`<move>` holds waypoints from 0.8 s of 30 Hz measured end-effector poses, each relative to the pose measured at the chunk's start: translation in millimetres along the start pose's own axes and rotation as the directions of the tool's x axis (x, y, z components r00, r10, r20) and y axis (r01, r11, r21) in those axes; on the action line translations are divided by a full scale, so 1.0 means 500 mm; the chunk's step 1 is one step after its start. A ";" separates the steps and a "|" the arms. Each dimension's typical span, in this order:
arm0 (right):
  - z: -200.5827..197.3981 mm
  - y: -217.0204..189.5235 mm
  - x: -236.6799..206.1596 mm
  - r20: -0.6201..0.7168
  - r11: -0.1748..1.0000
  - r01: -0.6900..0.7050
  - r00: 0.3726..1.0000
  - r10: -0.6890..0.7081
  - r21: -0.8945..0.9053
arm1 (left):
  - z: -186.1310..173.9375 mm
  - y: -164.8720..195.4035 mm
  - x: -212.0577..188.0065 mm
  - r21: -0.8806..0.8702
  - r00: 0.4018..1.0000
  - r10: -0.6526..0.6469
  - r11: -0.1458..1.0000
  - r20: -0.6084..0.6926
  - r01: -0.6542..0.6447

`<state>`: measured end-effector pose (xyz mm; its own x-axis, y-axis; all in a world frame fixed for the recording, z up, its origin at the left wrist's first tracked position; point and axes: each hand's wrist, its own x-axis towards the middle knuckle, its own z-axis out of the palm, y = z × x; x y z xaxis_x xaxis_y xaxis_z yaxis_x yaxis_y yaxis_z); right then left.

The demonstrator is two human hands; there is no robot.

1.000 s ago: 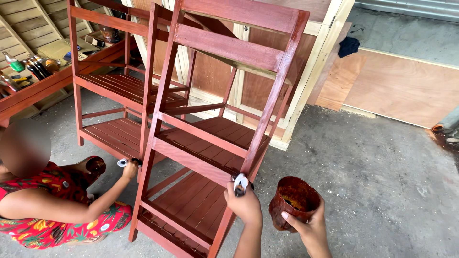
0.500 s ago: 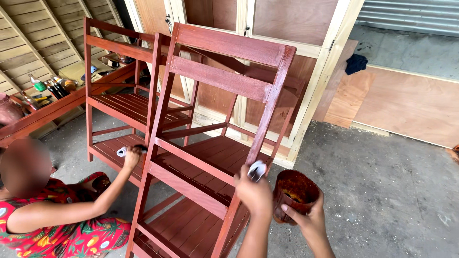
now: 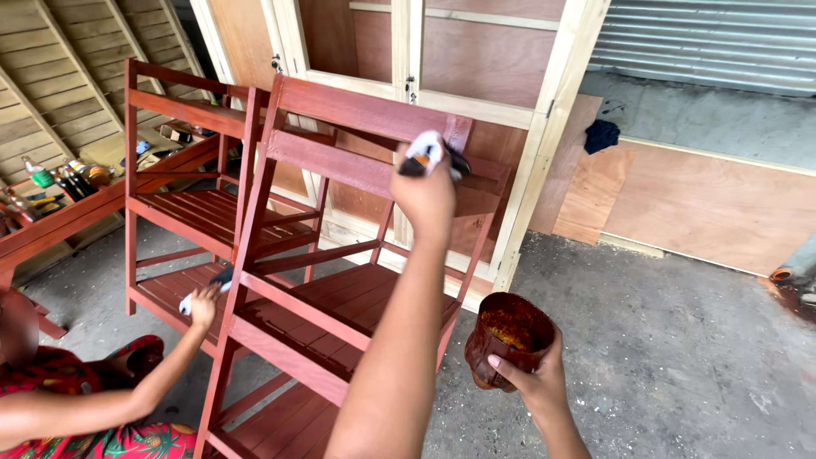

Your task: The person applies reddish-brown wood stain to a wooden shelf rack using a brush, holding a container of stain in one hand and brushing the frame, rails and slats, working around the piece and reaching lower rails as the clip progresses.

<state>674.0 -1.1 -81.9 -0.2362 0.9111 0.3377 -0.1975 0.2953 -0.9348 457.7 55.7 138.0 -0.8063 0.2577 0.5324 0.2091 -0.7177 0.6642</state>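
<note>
Fingers of the left hand (image 3: pixel 425 194), raised at centre frame, are closed around a paintbrush (image 3: pixel 432 155) whose bristles meet the top rail of a red-stained wooden rack (image 3: pixel 340 306). At lower right, the right hand (image 3: pixel 534 374) wraps its fingers around a stain-crusted cup (image 3: pixel 507 336), held just beside the rack's right leg. At lower left, a seated co-worker's hand (image 3: pixel 204 306) holds a second brush (image 3: pixel 204 291) against a second red rack (image 3: pixel 183 212) behind the first.
</note>
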 end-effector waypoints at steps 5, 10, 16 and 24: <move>-0.010 -0.024 0.041 0.002 0.999 0.023 1.000 -0.023 -0.024 | 0.078 0.000 0.102 -0.306 0.976 -0.217 0.931 -0.022 0.200; -0.007 -0.038 0.062 0.021 0.999 0.036 0.999 -0.036 0.004 | 0.099 -0.052 0.089 -0.313 0.994 -0.108 0.945 -0.032 0.093; 0.009 -0.024 0.054 0.024 1.000 -0.013 1.000 0.013 0.027 | 0.064 -0.087 0.024 0.199 0.955 0.243 0.957 -0.169 -0.209; 0.058 -0.009 0.025 0.049 0.996 -0.051 0.998 0.047 0.070 | -0.020 -0.059 -0.036 0.181 0.972 0.095 0.982 -0.213 -0.057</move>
<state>644.2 0.4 -70.4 -0.2921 0.9088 0.2981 -0.2516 0.2276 -0.9407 460.3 65.9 103.4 -0.8820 0.0444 0.4692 0.3513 -0.6019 0.7172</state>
